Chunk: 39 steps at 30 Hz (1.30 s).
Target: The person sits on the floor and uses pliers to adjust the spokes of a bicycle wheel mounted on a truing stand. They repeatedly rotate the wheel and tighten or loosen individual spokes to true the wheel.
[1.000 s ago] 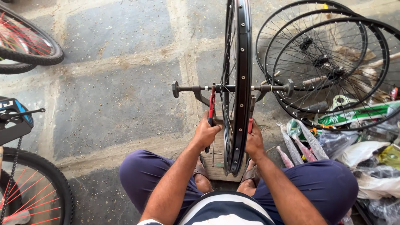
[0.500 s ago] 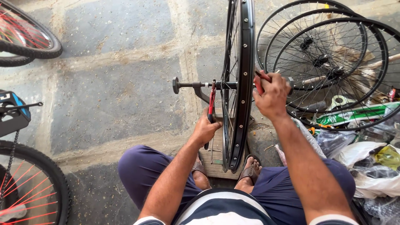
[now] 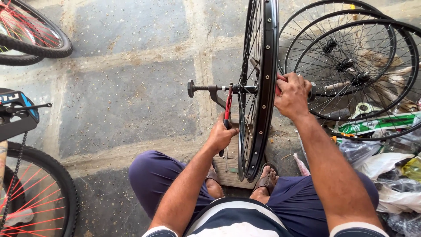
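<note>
A black spoked bicycle wheel stands upright on edge in front of me, its axle held across a stand. My left hand grips a red-handled wrench that reaches up to the hub on the wheel's left side. My right hand is closed on a red-handled tool at the hub on the wheel's right side. My feet in sandals rest on a small wooden board under the rim.
Three bare black rims lean together at the right. Plastic bags and packets lie piled at the lower right. A red-spoked bicycle wheel stands at the lower left, another tyre at the upper left. The floor is stone paving.
My right hand has gone from the lower rim up to the hub's right side and closed on a red-handled tool. The left hand stays on the wrench.
</note>
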Motion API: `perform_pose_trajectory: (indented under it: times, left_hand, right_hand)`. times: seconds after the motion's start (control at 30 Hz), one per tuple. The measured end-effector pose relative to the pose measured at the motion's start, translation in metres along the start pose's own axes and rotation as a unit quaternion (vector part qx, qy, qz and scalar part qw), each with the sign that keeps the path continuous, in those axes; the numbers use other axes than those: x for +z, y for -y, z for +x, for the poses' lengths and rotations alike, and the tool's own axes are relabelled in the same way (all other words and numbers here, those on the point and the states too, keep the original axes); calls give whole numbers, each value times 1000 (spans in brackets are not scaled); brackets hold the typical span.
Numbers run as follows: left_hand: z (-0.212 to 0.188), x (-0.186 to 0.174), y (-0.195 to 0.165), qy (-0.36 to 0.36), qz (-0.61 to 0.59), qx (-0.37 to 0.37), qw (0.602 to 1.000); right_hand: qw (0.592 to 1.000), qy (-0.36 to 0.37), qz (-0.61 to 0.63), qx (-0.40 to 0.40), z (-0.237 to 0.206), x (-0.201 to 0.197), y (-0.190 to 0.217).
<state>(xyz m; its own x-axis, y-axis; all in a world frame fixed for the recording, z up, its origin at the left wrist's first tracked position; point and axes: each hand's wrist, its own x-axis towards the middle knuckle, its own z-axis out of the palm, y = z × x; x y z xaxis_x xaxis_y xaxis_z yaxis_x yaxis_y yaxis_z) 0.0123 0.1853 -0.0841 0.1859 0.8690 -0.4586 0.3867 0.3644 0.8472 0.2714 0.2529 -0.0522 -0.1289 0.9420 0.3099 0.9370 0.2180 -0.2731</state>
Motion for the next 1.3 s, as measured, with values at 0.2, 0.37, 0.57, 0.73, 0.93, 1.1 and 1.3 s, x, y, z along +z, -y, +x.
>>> perform_pose_trajectory:
  times: [0.2, 0.37, 0.57, 0.73, 0.93, 1.1, 1.3]
  left_hand:
    - [0, 2, 1, 5, -11, -16, 1000]
    - [-1, 4, 1, 9, -15, -26, 999]
    - [-5, 2, -6, 2, 11, -13, 1000]
    - [-5, 0, -6, 13, 3, -51, 999]
    - [-1, 1, 3, 6, -1, 6, 1000]
    - [0, 2, 5, 2, 9, -14, 1000]
    - [0, 4, 7, 6, -12, 10, 1000]
  right_hand:
    - [913, 14, 307, 267, -89, 2, 30]
    - [862, 24, 457, 219, -134, 47, 62]
    - [788, 4, 583, 198, -102, 54, 70]
    - [680, 29, 684, 260, -87, 52, 72]
    - [556, -18, 793, 250, -81, 64, 72]
    - [477, -50, 840, 252, -82, 69, 74]
    - [510, -54, 812, 279, -83, 70, 73]
